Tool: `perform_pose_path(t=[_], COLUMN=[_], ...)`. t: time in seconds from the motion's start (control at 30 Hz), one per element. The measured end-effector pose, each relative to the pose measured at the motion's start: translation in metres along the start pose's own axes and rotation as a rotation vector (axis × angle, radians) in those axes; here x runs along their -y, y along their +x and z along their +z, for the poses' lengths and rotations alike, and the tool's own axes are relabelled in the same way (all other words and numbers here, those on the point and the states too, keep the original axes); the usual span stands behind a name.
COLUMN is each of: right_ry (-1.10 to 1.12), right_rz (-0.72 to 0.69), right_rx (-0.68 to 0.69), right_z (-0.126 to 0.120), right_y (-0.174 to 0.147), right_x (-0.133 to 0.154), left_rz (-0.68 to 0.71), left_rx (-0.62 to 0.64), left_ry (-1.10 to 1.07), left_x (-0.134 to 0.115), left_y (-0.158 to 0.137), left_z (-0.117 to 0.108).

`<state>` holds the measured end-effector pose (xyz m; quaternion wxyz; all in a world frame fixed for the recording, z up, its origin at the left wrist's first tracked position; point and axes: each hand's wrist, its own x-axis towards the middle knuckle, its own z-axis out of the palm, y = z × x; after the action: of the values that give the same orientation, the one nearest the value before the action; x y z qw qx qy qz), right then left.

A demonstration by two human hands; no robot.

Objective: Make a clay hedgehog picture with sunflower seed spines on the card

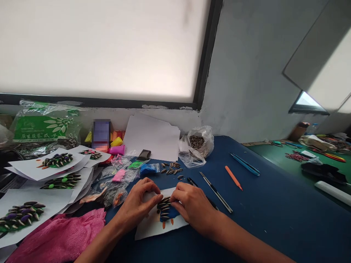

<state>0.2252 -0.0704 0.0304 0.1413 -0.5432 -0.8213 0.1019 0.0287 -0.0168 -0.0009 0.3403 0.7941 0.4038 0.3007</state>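
Observation:
A white card lies on the blue tabletop in front of me. On it is a patch of blue clay with rows of striped sunflower seeds pressed in and small orange feet below. My left hand is at the upper left of the seeds, thumb and forefinger tips nearly together. Over the right part of the clay, my right hand has its fingers pinched; anything between them is hidden. Several loose sunflower seeds lie just beyond the card.
Finished seed pictures are stacked at left above a pink cloth. Clay packets, white paper and a bag of seeds stand behind. Rightward lie a craft knife, an orange pen and blue tweezers.

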Motion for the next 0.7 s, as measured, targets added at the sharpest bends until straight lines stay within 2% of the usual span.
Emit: perform_pose_path(t=[0.7], right_ry=[-0.104], right_rz=[0.042], right_rx=[0.044], right_z=[0.0007], right_y=[0.003], right_x=[0.0103], left_rz=[0.073], left_rx=[-0.033], left_ry=[0.099], left_x=[0.0091], left_y=[0.0008], left_z=[0.0048])
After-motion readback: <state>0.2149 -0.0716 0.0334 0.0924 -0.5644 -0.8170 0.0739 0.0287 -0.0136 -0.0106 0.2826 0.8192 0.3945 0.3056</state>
